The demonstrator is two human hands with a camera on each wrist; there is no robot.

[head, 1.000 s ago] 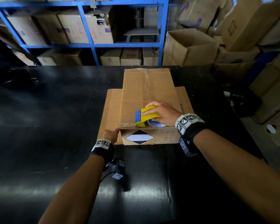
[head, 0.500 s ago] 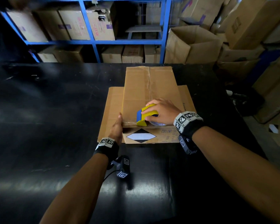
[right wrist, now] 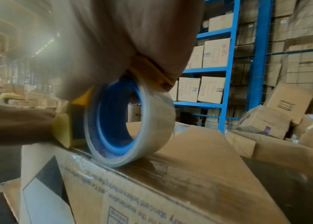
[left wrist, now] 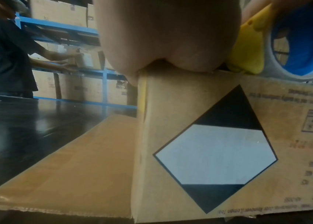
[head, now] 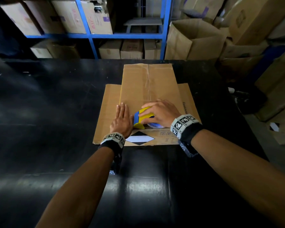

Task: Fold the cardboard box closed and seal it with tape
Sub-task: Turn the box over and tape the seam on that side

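A brown cardboard box lies on the black table, its side flaps spread flat to left and right. Its near face carries a black-and-white diamond label. My right hand grips a yellow and blue tape dispenser near the box's front top edge. The clear tape roll on its blue core touches the box top. My left hand lies flat with straight fingers on the box top, just left of the dispenser.
Blue shelving with cartons stands behind the table. Loose cardboard boxes pile up at the right. Another person in a dark shirt handles boxes at the shelves beyond the table's left end. Bare table surface extends left of the box and in front of it.
My left hand has moved up from the box's front left corner onto the top and flattened beside the dispenser. The right hand and dispenser have stayed at the front edge.
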